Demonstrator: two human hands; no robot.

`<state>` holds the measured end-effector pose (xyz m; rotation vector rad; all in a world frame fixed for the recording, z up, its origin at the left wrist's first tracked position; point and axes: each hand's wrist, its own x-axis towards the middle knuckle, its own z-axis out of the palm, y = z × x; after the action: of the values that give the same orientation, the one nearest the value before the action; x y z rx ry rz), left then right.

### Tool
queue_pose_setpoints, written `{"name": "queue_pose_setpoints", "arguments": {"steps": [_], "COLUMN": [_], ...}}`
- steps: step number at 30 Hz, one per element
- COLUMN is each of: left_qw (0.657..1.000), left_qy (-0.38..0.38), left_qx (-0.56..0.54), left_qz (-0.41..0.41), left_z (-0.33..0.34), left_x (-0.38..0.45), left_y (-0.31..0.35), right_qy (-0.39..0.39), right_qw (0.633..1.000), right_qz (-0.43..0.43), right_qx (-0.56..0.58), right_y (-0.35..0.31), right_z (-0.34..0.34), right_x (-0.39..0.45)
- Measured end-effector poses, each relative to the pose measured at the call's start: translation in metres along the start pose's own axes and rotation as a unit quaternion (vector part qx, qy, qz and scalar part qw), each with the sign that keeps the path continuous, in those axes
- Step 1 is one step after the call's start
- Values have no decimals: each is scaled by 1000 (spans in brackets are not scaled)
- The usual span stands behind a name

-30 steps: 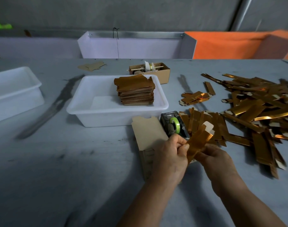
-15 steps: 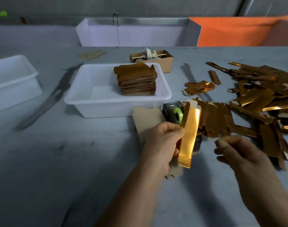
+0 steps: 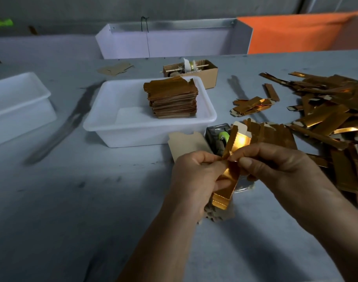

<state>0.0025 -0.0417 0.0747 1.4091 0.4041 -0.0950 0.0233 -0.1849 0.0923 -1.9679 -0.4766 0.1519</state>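
A long, flat gold foil carton blank (image 3: 225, 192) stands nearly upright between both hands above the grey table. My left hand (image 3: 194, 176) pinches its left edge near the middle. My right hand (image 3: 275, 167) pinches the same spot from the right, thumb and forefinger meeting the left fingers. Behind the hands sits a tape dispenser with a green roll (image 3: 220, 137). A stack of folded gold blanks (image 3: 172, 98) lies in a white tub (image 3: 117, 127). A heap of loose gold blanks (image 3: 332, 119) covers the table at the right.
A second white tub (image 3: 17, 106) stands at the far left. A small cardboard box (image 3: 208, 72) with a spool sits behind the middle tub. A plain brown card (image 3: 186, 143) lies under the hands. White and orange partitions line the table's far edge.
One second ago both hands held the blank. Half a second ago the right hand was off it and the left held it upright alone. Now the right hand pinches it again.
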Motion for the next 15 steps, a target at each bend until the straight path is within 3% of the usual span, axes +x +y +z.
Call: {"name": "queue_pose_setpoints", "arguments": {"steps": [8,15], "left_qw": [1000,996], "left_qy": [-14,-81], "left_qx": [5,-21], "left_qz": [11,-33], "left_z": [-1,-6], "left_x": [-1,0], "left_y": [1,3], "right_qy": [13,31], "right_qw": [990,989], "right_qz": [-27,4], "right_qx": [-136,-146], "right_y": [6,9], "right_z": [2,3], "right_x": [8,11]}}
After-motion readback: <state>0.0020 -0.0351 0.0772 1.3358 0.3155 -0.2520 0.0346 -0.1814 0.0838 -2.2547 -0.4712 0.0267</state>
